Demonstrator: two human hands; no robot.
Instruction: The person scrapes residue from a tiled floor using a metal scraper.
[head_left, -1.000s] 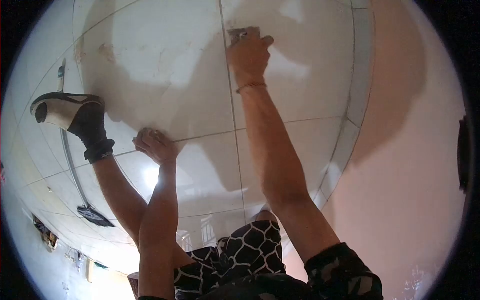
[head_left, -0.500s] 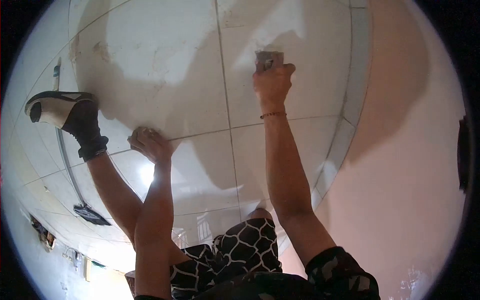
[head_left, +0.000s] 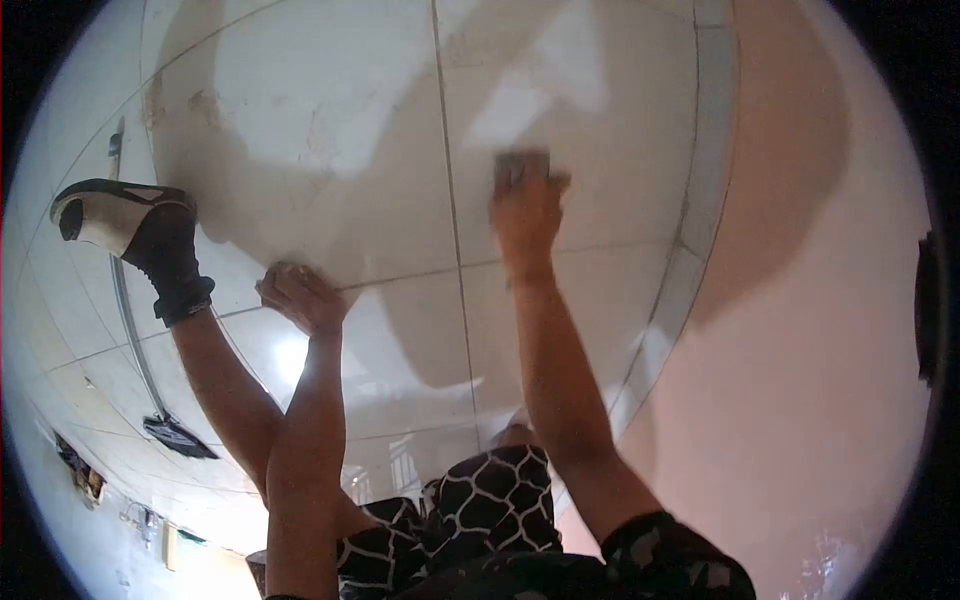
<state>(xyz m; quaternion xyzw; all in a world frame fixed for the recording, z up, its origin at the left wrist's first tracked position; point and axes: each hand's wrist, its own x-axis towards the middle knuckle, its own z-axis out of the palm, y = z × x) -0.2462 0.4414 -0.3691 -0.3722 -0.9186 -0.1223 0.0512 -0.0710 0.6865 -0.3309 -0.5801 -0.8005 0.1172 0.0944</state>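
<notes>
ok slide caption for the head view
Left hand resting on pale floor tiles, right hand holding a blurred dark object.

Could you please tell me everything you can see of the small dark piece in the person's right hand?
The small dark piece looks greyish brown and roughly rectangular, with a fairly straight far edge. Blur hides finer parts, and its material is unclear. The right hand grips it, fingers covering its near side, over a pale floor tile; whether it presses flat cannot be told.
</notes>
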